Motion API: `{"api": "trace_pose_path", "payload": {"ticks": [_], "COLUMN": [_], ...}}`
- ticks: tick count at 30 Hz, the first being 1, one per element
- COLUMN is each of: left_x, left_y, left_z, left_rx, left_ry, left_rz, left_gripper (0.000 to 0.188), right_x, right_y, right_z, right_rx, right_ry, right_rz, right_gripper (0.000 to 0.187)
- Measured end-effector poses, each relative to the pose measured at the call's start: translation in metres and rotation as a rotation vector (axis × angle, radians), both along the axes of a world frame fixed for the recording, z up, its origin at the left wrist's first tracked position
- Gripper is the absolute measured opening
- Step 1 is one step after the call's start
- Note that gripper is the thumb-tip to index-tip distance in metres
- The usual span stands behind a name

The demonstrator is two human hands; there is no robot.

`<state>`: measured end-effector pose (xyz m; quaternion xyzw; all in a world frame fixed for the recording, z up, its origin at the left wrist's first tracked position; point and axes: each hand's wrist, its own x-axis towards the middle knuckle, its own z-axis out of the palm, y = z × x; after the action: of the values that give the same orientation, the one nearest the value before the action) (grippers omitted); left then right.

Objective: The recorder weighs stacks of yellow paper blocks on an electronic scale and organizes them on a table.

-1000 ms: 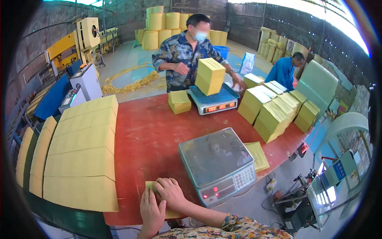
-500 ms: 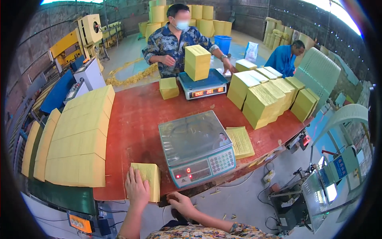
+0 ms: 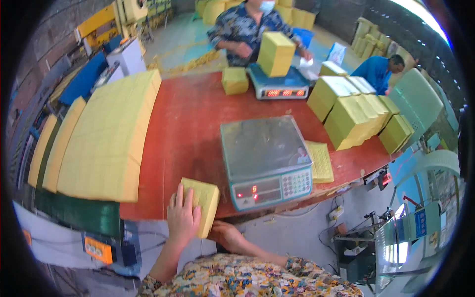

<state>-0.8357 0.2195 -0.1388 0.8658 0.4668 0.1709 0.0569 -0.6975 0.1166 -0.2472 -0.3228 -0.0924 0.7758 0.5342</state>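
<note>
Along the left side of the workshop, long rows of pale-yellow stacked paper point(image 3: 99, 143) stand side by side, with a dark-green smooth surface point(image 3: 79, 213) showing at their near end. Below, a small orange rectangular box point(image 3: 98, 250) with round fittings.

Next, the broad, flat red tabletop point(image 3: 183, 123). At its front edge, the worker's left hand point(image 3: 183, 215), fingers parted and laid over a rectangular yellow block of stacked paper point(image 3: 208, 195), thumb against it: holding it. Block tilted, its near end reaching past the table edge; whether it rests on the wood I cannot tell. Right hand point(image 3: 228, 235) low by that near end, fingers partly hidden; cannot tell if it grips.

Across the table, a co-worker in a blue camouflage shirt point(image 3: 240, 29). Before that person, a small squat yellow paper block point(image 3: 235, 81).

Just right of the held block, a large pale-teal scale with a grey metal platform point(image 3: 267, 146), platform bare, red display lit. Behind it, a smaller scale with a blue tray point(image 3: 253, 74) carries a tall yellow paper block point(image 3: 275, 54).

Beside the large scale, a thin yellow paper stack point(image 3: 321, 163). Farther right, several tall yellow paper stacks point(image 3: 346, 123) crowd together; beyond them bends a person in blue point(image 3: 373, 72).
</note>
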Motion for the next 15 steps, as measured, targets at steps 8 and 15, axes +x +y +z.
{"api": "trace_pose_path", "payload": {"ticks": [8,15], "left_x": [-0.022,0.100], "left_y": [-0.006,0.008], "left_z": [0.028,0.047], "left_rx": [-0.841,-0.295], "left_ry": [-1.235,-0.534], "left_rz": [0.026,-0.105], "left_gripper": [0.052,0.042], "right_x": [0.060,0.166], "right_y": [0.005,0.022], "right_z": [0.132,0.207], "right_rx": [0.288,0.883], "right_ry": [-0.632,-1.474], "right_rz": [0.163,-0.440], "right_gripper": [0.024,0.022]}}
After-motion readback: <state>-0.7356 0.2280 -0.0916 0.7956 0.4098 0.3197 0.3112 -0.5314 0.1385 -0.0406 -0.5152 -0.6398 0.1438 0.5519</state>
